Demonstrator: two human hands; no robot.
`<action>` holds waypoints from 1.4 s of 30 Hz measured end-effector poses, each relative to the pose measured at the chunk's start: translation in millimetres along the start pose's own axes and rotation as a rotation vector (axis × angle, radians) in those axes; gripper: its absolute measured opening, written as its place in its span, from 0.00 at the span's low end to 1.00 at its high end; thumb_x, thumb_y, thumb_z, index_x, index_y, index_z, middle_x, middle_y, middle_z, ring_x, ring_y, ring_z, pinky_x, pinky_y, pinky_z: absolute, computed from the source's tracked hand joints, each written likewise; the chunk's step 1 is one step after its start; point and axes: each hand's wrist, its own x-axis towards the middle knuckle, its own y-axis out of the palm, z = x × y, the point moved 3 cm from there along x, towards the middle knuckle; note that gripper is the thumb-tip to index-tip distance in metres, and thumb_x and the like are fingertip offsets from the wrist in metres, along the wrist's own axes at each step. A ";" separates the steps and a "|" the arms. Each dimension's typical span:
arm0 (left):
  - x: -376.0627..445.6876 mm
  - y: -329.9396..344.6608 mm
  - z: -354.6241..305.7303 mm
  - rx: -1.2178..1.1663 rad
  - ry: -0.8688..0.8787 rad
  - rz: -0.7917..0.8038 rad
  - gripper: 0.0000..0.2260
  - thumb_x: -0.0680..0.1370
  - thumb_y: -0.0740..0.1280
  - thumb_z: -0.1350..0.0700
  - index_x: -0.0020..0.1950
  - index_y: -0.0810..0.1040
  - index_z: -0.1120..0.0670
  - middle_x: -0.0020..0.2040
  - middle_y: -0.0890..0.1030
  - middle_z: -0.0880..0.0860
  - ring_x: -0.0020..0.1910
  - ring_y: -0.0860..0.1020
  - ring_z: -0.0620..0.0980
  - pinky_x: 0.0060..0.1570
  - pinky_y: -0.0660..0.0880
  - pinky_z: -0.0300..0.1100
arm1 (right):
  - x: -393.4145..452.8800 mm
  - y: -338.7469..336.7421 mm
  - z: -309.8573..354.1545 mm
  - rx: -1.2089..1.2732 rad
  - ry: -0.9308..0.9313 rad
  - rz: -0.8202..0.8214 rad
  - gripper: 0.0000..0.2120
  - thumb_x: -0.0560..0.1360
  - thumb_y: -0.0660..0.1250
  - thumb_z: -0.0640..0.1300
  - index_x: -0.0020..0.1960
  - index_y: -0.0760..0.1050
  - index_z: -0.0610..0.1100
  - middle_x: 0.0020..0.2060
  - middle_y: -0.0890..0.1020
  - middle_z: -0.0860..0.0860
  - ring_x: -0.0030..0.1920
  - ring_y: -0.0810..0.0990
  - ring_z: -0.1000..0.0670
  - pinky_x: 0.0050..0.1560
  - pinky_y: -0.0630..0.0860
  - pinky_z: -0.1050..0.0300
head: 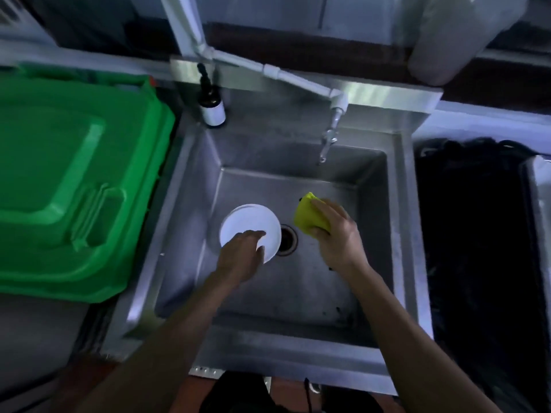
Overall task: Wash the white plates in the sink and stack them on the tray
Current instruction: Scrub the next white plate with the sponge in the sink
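A small stack of white plates lies on the floor of the steel sink, left of the drain. My left hand is on the near edge of the top plate, thumb at its right rim and fingers over its face. To the right of the drain, my right hand grips a yellow sponge above the sink floor. The black area at the right is too dark to show a tray.
A tap on a white pipe hangs over the sink's back right. A dark soap bottle stands on the back left rim. A green bin lid fills the left side.
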 end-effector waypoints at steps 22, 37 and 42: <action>81.8 90.3 172.0 -0.592 -0.656 -0.016 0.20 0.78 0.66 0.56 0.70 0.76 0.54 0.66 0.80 0.54 0.64 0.78 0.54 0.60 0.71 0.43 | 86.0 204.0 -50.9 -0.082 0.015 0.397 0.29 0.73 0.70 0.32 0.72 0.73 0.47 0.70 0.74 0.46 0.66 0.73 0.39 0.63 0.73 0.42; 88.4 116.6 171.0 -0.721 -0.765 -0.207 0.11 0.75 0.66 0.59 0.55 0.82 0.55 0.50 0.86 0.53 0.53 0.82 0.54 0.52 0.77 0.45 | 85.4 221.1 -75.0 -0.020 0.131 0.421 0.29 0.72 0.69 0.32 0.72 0.72 0.48 0.71 0.72 0.46 0.68 0.72 0.40 0.64 0.72 0.42; 88.8 114.6 167.2 -0.840 -0.875 -0.248 0.12 0.73 0.67 0.60 0.55 0.83 0.55 0.56 0.85 0.53 0.58 0.81 0.53 0.50 0.71 0.39 | 76.5 217.6 -78.3 -0.004 0.142 0.411 0.30 0.72 0.69 0.32 0.71 0.73 0.48 0.70 0.73 0.46 0.65 0.73 0.38 0.60 0.75 0.40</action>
